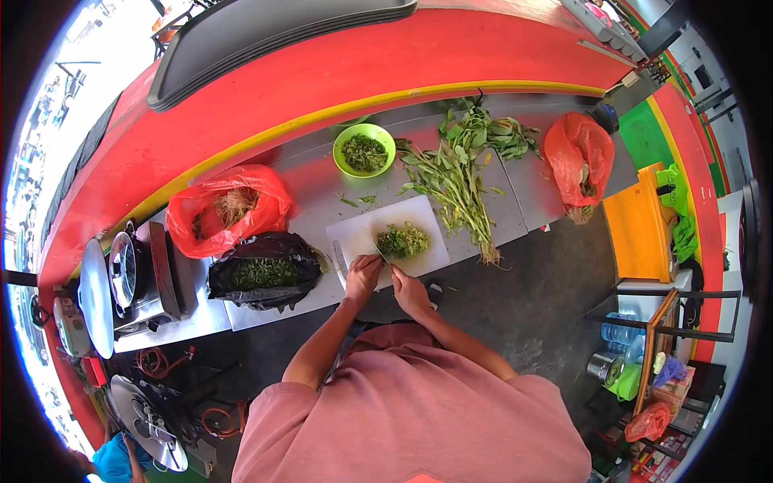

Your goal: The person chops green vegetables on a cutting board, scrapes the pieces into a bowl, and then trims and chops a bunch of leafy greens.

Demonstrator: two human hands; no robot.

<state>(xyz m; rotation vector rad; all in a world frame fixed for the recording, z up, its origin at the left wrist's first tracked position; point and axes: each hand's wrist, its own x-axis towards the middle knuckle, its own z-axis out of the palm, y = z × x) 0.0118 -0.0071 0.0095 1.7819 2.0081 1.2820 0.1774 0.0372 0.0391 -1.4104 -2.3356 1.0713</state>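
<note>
A white cutting board [346, 231] lies near the front edge of the metal table, bearing a pile of chopped green leaves and stems [404, 241]. My right hand [411, 294] is closed around the handle of a knife [381, 252], whose thin blade meets the left side of the pile. Close beside the blade, my left hand [364, 272] rests at the board's front edge with its fingers curled together. What those fingers hold, if anything, is hidden. A few leaf scraps [366, 199] lie behind the board.
Behind the board stands a green bowl [339, 157] of chopped greens. Whole leafy stalks [459, 185] lie to the right, near a red plastic bag [573, 153]. Leftward are a black bag [306, 262] of greens, another red bag [270, 197] and a stove [161, 270].
</note>
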